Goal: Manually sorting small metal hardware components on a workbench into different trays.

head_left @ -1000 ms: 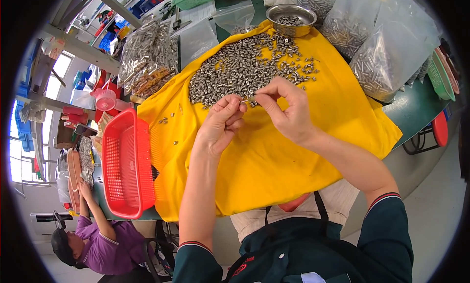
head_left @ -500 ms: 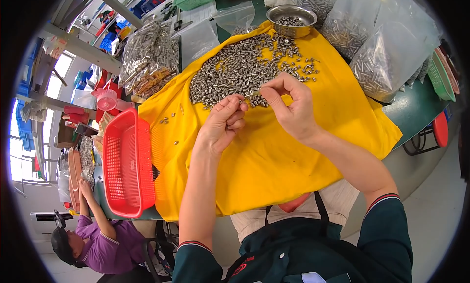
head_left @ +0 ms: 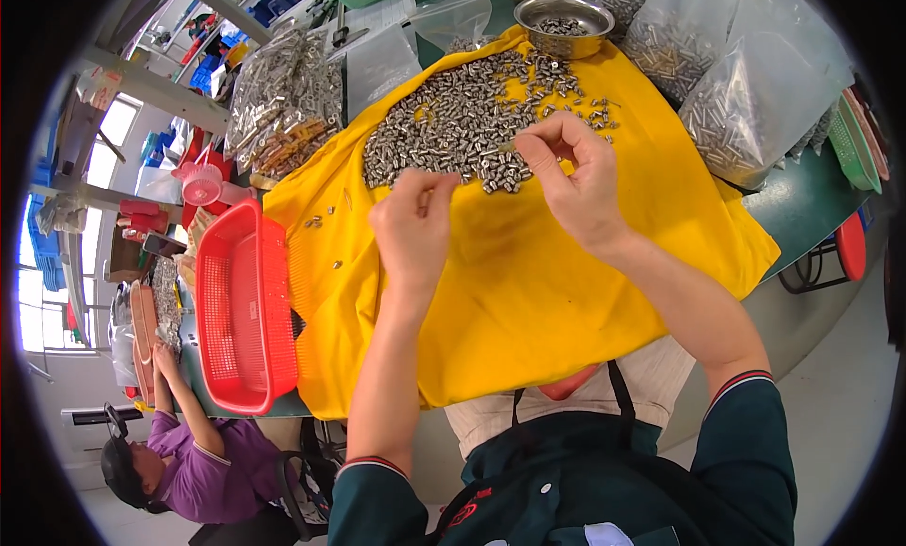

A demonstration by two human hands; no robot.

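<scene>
Pinching a slim rod (head_left: 497, 151) in our right hand (head_left: 578, 183) by heaped metal cylinders (head_left: 444, 131), we hold our left hand (head_left: 412, 227) with fingertips pressed, on what we cannot tell; creased yellow cloth (head_left: 528, 310) lies beneath, latticed red basket (head_left: 274, 301) left.

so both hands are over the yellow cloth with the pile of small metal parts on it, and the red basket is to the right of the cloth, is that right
Not quite: the red basket is to the left of the yellow cloth, as the head view shows. The left hand and right hand are over the cloth, with the pile of small metal parts on it.
</scene>
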